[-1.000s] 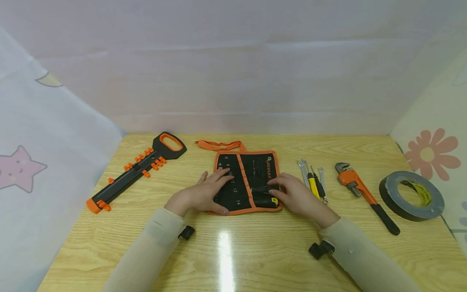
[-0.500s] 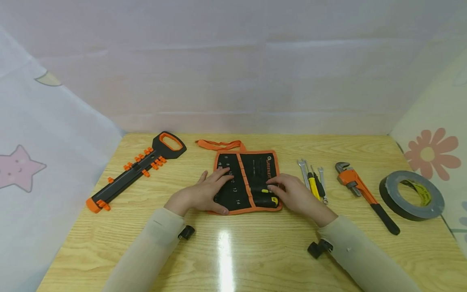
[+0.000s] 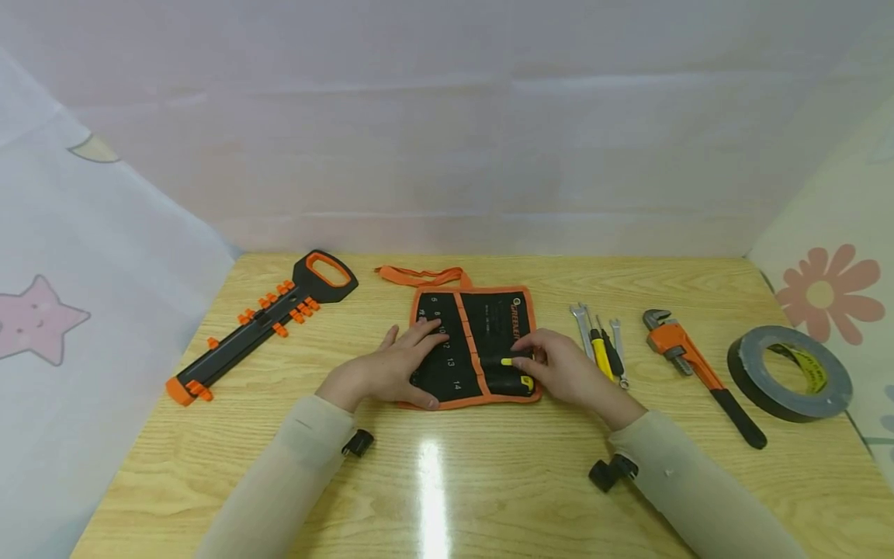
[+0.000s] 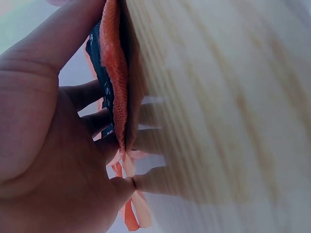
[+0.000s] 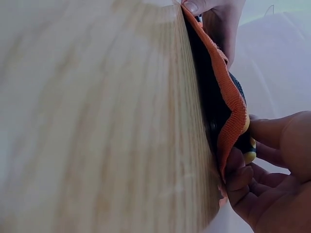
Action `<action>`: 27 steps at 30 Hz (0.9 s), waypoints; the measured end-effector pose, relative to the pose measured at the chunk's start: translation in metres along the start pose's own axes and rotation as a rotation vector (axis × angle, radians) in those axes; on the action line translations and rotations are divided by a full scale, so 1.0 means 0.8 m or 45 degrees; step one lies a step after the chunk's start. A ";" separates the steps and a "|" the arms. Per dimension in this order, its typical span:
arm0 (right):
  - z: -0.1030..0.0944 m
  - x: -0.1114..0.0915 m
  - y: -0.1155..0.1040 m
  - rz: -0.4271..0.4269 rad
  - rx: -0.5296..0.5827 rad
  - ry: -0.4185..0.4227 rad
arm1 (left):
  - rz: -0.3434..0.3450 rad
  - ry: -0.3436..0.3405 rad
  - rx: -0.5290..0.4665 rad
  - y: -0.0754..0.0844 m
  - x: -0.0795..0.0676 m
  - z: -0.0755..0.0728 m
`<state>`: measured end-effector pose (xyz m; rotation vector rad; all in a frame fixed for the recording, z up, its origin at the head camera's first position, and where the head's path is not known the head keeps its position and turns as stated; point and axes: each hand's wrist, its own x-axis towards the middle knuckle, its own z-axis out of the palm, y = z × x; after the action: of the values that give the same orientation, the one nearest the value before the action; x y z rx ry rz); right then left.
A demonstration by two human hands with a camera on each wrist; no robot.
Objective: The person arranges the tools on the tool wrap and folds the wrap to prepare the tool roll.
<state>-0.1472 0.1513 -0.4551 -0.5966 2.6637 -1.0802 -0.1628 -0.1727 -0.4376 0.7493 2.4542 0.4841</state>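
Note:
A black tool pouch (image 3: 447,361) with orange trim and printed numbers lies flat at the middle of the table. My left hand (image 3: 387,373) rests on its left part, fingers spread, thumb along the near edge; the left wrist view shows the palm beside the orange edging (image 4: 116,73). At the pouch's right edge my right hand (image 3: 566,376) pinches a black-and-yellow handled tool (image 3: 497,363), its far part hidden in the pouch. Just nearer me a second black handle (image 3: 506,383) with a yellow end sits in the pouch. In the right wrist view fingers (image 5: 238,177) touch the orange edge.
Right of the pouch lie small wrenches (image 3: 582,326) and screwdrivers (image 3: 601,353). Farther right are an orange pipe wrench (image 3: 680,349) and a roll of grey tape (image 3: 750,380). A black-and-orange clip rack (image 3: 240,345) lies left. An orange strap (image 3: 419,277) trails behind the pouch.
The tool in my right hand has turned, so a yellow patch now shows on its black handle. My left hand stays in place on the pouch.

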 end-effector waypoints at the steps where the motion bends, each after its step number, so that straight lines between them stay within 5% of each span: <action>1: 0.000 0.000 0.000 -0.007 -0.006 0.000 | 0.001 -0.001 0.000 0.000 0.000 0.000; 27: -0.001 0.006 -0.001 -0.012 0.010 -0.047 | 0.017 0.003 -0.003 -0.002 0.001 -0.001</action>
<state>-0.1517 0.1495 -0.4540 -0.6223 2.6263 -1.0708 -0.1644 -0.1739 -0.4383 0.7647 2.4522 0.4931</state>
